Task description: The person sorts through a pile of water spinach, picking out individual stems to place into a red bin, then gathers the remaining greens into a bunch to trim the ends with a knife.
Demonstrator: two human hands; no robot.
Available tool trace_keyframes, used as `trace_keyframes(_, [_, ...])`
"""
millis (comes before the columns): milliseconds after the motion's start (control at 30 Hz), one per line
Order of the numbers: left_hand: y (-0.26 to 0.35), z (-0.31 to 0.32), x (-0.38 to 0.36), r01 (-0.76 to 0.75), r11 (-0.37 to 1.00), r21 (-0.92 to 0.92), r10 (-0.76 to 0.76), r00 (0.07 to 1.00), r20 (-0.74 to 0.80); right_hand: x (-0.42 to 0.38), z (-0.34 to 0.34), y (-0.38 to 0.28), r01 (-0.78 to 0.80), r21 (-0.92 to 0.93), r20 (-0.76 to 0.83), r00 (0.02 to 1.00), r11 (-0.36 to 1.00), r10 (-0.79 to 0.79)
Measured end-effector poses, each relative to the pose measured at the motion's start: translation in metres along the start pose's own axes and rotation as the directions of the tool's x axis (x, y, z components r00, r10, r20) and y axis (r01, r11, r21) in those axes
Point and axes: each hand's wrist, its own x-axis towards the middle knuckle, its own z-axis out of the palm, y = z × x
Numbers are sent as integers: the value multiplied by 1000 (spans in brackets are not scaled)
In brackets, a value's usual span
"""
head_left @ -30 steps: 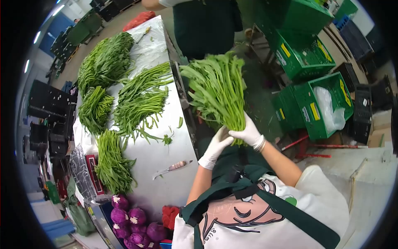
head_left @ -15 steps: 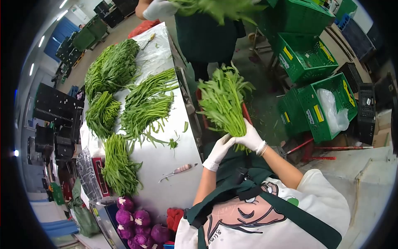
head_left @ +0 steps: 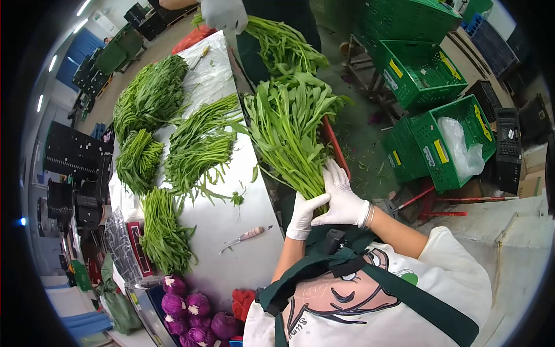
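Note:
A large bunch of long-stemmed leafy greens (head_left: 292,130), possibly water spinach, is held in front of my body, stems toward me and leaves pointing away. My left hand (head_left: 303,217), in a white glove, grips the stem ends from the left. From the right, my gloved right hand (head_left: 344,196) is wrapped round the same stems, fingers along their side. Beneath the leaves, part of a red crate (head_left: 335,147) shows. On the metal table (head_left: 243,254) to my left, a small curved knife (head_left: 252,233) lies near a tied-looking bunch of greens (head_left: 165,231).
More greens (head_left: 202,144) and a big leafy heap (head_left: 150,95) lie farther along the table. Purple cabbages (head_left: 196,318) sit at its near end. Opposite, another person's gloved hand (head_left: 225,13) is beside other greens (head_left: 283,43). Green crates (head_left: 428,153) stand at right.
The bunch in my hands has tilted left and spread out, and my hands have closed in around its stem ends. The other person's greens have come lower, near my bunch.

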Motion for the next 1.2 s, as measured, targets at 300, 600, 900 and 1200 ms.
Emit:
trace_keyframes(300, [8, -13, -13, -10, 987, 162, 1, 999, 55, 2, -33, 16, 38, 541, 6, 999, 840, -49])
trace_keyframes(600, [-4, -9, -23, -2, 988, 156, -14, 995, 100, 31, -85, -25, 171, 373, -536, 842, 912, 61])
trace_keyframes(900, [-6, -8, -29, -11, 990, 143, 1, 997, 71, 37, -76, -32, 475, 554, -551, 825, 684, -126])
trace_keyframes(1200, [-11, -19, -24, -57, 990, 133, 54, 998, 20, 1, -35, -9, 432, 897, -436, 835, 90, 336])
